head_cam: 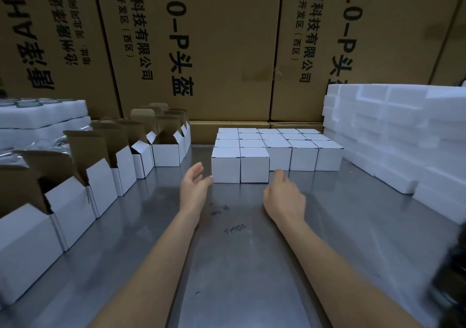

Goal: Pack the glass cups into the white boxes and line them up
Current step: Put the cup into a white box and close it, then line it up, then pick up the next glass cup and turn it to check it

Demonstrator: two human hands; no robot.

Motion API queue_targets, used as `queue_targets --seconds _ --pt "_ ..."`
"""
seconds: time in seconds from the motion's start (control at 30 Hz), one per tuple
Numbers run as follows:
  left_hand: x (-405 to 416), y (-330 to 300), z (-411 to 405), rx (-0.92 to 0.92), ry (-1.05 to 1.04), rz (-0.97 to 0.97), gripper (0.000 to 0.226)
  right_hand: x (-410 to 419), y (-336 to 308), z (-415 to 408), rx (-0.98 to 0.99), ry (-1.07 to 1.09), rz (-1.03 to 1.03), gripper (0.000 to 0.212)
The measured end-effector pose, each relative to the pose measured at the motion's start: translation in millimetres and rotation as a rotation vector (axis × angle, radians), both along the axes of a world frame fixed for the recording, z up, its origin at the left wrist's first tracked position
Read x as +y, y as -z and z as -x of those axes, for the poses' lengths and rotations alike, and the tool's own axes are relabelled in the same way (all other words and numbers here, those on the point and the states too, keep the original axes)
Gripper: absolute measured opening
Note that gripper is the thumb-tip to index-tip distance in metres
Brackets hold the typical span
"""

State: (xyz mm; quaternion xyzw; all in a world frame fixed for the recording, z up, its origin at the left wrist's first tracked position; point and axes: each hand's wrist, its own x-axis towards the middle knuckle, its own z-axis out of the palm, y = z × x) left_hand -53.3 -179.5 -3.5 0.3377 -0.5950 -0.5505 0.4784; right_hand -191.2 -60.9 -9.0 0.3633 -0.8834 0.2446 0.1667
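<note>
Far left, white foam trays [42, 115] are stacked at the counter's edge, with glass cups [27, 102] seated in the top tray; only their rims show. Just beside them, a row of open white boxes [100, 189] runs along the left side of the steel counter [239, 264], their brown inner flaps standing up. Whether any of these holds a cup cannot be told.

The left hand [194, 186] hovers over the counter just left of the closed boxes, palm turned inward, fingers [198, 170] straight and relaxed, gripping nothing. Its fingertips are very near the nearest box's left face; contact cannot be confirmed.

At centre, closed white boxes [272, 151] stand in a tight block of rows, sides touching. The two nearest the person, at the block's left end, sit forward of the rest.

The right hand [285, 196] hangs just in front of that block, back of the hand up, fingers loosely curled, holding nothing.

At right, white foam blocks [393, 136] are stacked in layers. Large brown cartons [227, 50] with black printing stand behind everything.
</note>
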Motion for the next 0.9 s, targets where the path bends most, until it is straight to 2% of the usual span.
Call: queue_targets --seconds 0.17,0.37,0.5,0.63,0.9 --pt "39 1 -24 -0.008 0.041 0.043 0.042 34 2 -29 0.043 -0.041 -0.132 0.023" --pt "77 1 -55 0.028 0.050 0.059 0.026 80 4 -63 0.028 -0.087 -0.145 0.022" --pt "96 3 -72 0.075 0.096 0.039 0.022 107 2 -79 -0.038 -0.111 -0.137 0.025" --pt "107 3 -86 0.167 0.175 -0.060 0.021 125 -8 -84 -0.142 -0.165 -0.186 0.027" --pt "115 -3 -89 0.116 0.221 -0.082 0.018 158 -66 -52 -0.199 0.035 -0.148 0.025"
